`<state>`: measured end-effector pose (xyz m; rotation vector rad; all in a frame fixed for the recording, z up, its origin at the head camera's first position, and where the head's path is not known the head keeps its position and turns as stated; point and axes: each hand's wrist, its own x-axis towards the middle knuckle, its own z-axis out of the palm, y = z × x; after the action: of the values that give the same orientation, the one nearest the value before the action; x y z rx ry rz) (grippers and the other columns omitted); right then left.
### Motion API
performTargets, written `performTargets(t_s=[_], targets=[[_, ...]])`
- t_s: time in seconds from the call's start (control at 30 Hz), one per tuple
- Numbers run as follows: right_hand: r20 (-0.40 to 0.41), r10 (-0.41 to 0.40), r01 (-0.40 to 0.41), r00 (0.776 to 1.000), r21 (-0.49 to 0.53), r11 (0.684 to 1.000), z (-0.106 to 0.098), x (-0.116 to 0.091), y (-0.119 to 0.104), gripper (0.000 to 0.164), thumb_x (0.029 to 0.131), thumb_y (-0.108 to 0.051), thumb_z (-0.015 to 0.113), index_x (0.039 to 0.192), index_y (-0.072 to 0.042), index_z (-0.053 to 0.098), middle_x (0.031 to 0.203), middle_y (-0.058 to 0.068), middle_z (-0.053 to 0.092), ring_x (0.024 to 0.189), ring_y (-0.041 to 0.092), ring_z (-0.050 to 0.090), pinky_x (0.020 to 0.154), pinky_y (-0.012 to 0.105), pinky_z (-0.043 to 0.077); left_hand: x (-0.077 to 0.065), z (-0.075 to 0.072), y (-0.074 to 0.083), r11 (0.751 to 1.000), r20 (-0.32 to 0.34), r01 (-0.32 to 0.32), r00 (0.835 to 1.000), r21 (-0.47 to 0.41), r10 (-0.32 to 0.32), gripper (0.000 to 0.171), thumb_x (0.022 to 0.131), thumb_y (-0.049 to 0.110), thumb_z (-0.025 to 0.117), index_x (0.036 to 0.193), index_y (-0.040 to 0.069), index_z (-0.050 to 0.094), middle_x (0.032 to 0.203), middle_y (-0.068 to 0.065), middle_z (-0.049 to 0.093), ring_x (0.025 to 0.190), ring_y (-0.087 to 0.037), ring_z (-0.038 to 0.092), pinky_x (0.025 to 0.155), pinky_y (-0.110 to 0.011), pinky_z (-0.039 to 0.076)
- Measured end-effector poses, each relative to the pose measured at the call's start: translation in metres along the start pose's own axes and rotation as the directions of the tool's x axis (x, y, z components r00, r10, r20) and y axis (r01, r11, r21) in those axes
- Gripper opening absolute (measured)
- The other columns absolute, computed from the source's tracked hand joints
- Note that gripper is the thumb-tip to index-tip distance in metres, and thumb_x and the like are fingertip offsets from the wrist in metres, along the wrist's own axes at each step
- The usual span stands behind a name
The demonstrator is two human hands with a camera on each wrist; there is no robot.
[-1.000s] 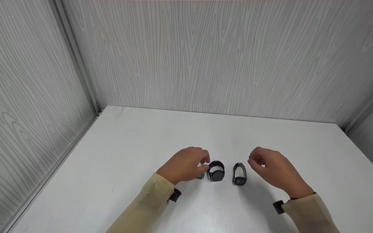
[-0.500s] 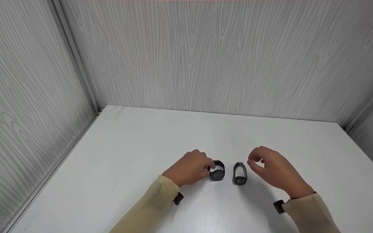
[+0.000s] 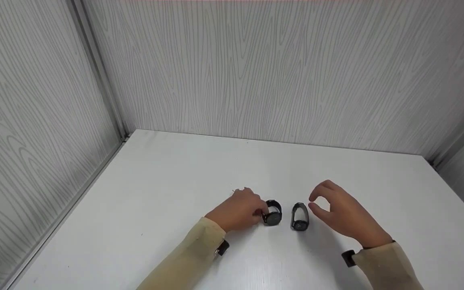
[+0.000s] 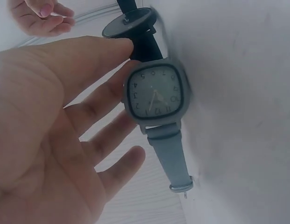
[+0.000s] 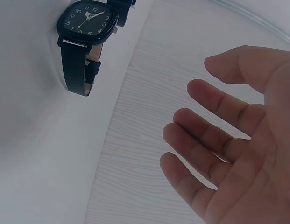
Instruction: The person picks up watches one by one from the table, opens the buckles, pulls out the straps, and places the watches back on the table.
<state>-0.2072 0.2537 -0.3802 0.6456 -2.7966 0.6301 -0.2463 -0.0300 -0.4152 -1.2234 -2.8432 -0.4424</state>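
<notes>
We see the watches about midway between the left and right edges of the white bench [image 3: 199, 169], well apart from its far edge. The round black watch [image 3: 273, 218] and the squarish black watch [image 3: 300, 225] sit beside each other with a gap between, the round one nearer the left edge; we judge that the strap looped behind each dial props it, and that they face the person so they can be read. From the left wrist we also find a pale square watch [image 4: 156, 93] in front of the left hand [image 3: 238, 211], which hides it from above. That hand's thumb and forefinger come close together at the round watch's left side, the other fingers spread; we cannot tell whether they pinch its strap or merely touch it. The right hand [image 3: 342, 211] holds nothing, thumb and forefinger moderately apart, fingers gently bent, just beside the squarish black watch towards the right edge.
</notes>
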Motion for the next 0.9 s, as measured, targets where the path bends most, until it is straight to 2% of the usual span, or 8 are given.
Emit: performTargets(t_s=[0.2, 0.43, 0.5, 0.6, 0.67, 0.77, 0.83, 0.9], targets=[[0.010, 0.001, -0.001, 1.000, -0.008, 1.000, 0.000, -0.001, 0.000, 0.009, 0.095, -0.010, 0.072, 0.101, -0.016, 0.069, 0.112, -0.006, 0.062, 0.106, 0.017, 0.062, 0.091, 0.045, 0.053, 0.000, 0.002, -0.001, 0.999, -0.013, 0.027, 1.000, -0.019, -0.027, 0.018, 0.092, 0.012, 0.074, 0.105, 0.023, 0.082, 0.088, 0.012, 0.074, 0.091, -0.013, 0.055, 0.093, -0.034, 0.042], [0.042, 0.008, -0.008, 0.999, 0.000, 1.000, 0.000, 0.000, -0.001, 0.008, 0.096, -0.012, 0.072, 0.102, -0.017, 0.069, 0.112, -0.007, 0.062, 0.108, 0.018, 0.063, 0.093, 0.045, 0.053, -0.001, 0.001, -0.003, 0.995, -0.008, 0.041, 0.999, -0.092, -0.042, 0.011, 0.090, 0.013, 0.077, 0.095, 0.021, 0.082, 0.087, 0.013, 0.073, 0.090, -0.011, 0.053, 0.102, -0.036, 0.043], [0.047, 0.010, -0.010, 0.999, -0.003, 1.000, 0.000, 0.000, -0.001, 0.008, 0.096, -0.012, 0.072, 0.102, -0.017, 0.069, 0.113, -0.007, 0.062, 0.109, 0.017, 0.063, 0.094, 0.045, 0.053, -0.001, -0.001, -0.003, 0.994, -0.014, 0.043, 0.999, -0.103, -0.045, 0.009, 0.090, 0.014, 0.077, 0.093, 0.021, 0.081, 0.086, 0.013, 0.072, 0.089, -0.011, 0.052, 0.099, -0.034, 0.045], [0.049, 0.017, -0.017, 0.999, -0.007, 1.000, 0.000, -0.001, -0.001, 0.008, 0.096, -0.012, 0.072, 0.103, -0.016, 0.069, 0.114, -0.006, 0.062, 0.110, 0.018, 0.063, 0.094, 0.046, 0.053, -0.001, -0.005, -0.003, 0.994, -0.035, 0.038, 0.999, -0.101, -0.042, 0.005, 0.092, 0.018, 0.078, 0.092, 0.022, 0.081, 0.085, 0.015, 0.071, 0.088, -0.010, 0.052, 0.087, -0.029, 0.047], [0.041, 0.027, -0.027, 0.999, -0.008, 1.000, 0.000, -0.001, -0.001, 0.008, 0.096, -0.012, 0.072, 0.103, -0.016, 0.070, 0.113, -0.005, 0.063, 0.109, 0.019, 0.064, 0.094, 0.046, 0.053, 0.000, -0.010, -0.001, 0.995, -0.060, 0.030, 0.998, -0.093, -0.036, 0.003, 0.094, 0.021, 0.078, 0.093, 0.022, 0.081, 0.085, 0.015, 0.070, 0.088, -0.010, 0.052, 0.081, -0.027, 0.047], [0.019, 0.046, -0.046, 0.999, 0.009, 0.999, 0.000, 0.000, -0.001, 0.008, 0.096, -0.012, 0.071, 0.102, -0.017, 0.070, 0.111, -0.005, 0.063, 0.108, 0.020, 0.064, 0.093, 0.047, 0.053, -0.001, -0.018, 0.002, 0.992, -0.126, 0.007, 0.992, -0.123, -0.023, 0.005, 0.096, 0.024, 0.076, 0.099, 0.022, 0.080, 0.091, 0.015, 0.071, 0.091, -0.009, 0.053, 0.080, -0.025, 0.048], [0.002, 0.053, -0.053, 0.999, 0.029, 0.998, 0.000, 0.001, -0.002, 0.008, 0.096, -0.012, 0.071, 0.100, -0.018, 0.070, 0.109, -0.006, 0.063, 0.106, 0.019, 0.064, 0.091, 0.046, 0.053, -0.002, -0.023, 0.004, 0.988, -0.181, -0.023, 0.983, -0.155, -0.005, 0.007, 0.097, 0.024, 0.076, 0.102, 0.022, 0.079, 0.095, 0.015, 0.071, 0.093, -0.009, 0.053, 0.082, -0.024, 0.048], [-0.016, 0.056, -0.055, 0.998, 0.061, 0.997, 0.000, 0.002, -0.002, 0.009, 0.096, -0.011, 0.071, 0.099, -0.019, 0.069, 0.107, -0.007, 0.063, 0.105, 0.018, 0.063, 0.091, 0.046, 0.053, -0.004, -0.029, 0.007, 0.982, -0.250, -0.078, 0.968, -0.171, 0.034, 0.008, 0.097, 0.023, 0.075, 0.104, 0.020, 0.078, 0.098, 0.013, 0.072, 0.096, -0.010, 0.054, 0.085, -0.023, 0.049]])
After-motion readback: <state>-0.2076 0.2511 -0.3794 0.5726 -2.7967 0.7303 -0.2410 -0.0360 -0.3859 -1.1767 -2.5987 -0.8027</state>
